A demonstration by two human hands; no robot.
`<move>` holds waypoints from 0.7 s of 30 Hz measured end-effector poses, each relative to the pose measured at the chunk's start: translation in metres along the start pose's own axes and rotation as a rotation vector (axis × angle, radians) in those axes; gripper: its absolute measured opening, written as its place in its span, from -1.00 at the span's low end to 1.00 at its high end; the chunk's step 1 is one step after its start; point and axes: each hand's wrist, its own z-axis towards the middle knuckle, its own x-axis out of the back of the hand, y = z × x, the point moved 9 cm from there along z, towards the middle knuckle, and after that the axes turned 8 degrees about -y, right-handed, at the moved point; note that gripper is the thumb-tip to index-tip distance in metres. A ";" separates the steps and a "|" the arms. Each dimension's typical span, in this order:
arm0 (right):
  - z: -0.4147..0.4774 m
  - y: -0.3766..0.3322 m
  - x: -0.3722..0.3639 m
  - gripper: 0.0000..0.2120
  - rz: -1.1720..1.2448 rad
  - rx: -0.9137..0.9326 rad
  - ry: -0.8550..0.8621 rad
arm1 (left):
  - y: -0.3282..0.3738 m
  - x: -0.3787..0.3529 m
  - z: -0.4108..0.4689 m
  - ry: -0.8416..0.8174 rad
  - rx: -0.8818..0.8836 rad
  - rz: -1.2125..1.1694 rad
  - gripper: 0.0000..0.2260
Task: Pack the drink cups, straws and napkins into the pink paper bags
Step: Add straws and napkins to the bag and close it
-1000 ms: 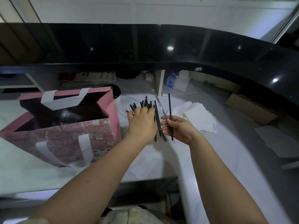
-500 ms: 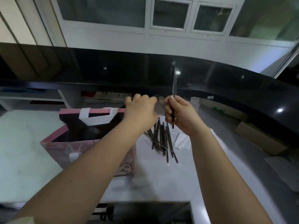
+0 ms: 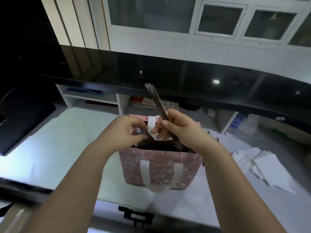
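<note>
The pink bag (image 3: 161,165) stands upright on a white counter (image 3: 67,140), below a glossy black ledge (image 3: 185,78) with white-framed windows (image 3: 220,19) behind it. The left hand (image 3: 124,130) pinches the bag's rim with curled fingers. The right hand (image 3: 181,130) is clamped round a tilted straw (image 3: 156,100), whose lower end dips into the bag's mouth; napkins (image 3: 269,167) lie to the right.

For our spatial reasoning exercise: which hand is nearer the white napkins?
Right. The right hand, gripping a straw over the pink paper bag, is left of the napkins; the left hand, pinching the bag's rim, is farther left.
</note>
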 end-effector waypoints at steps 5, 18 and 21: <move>0.010 0.032 0.005 -0.83 -0.289 -0.159 -0.027 | -0.011 -0.015 0.017 -0.105 -0.071 0.026 -0.23; 0.031 0.052 0.022 -0.57 -0.847 -0.516 0.033 | 0.001 -0.006 0.016 -0.019 -0.148 0.292 -0.25; 0.012 0.027 0.031 -0.60 -0.790 -0.439 0.083 | 0.026 0.004 0.017 0.075 -0.191 0.371 -0.44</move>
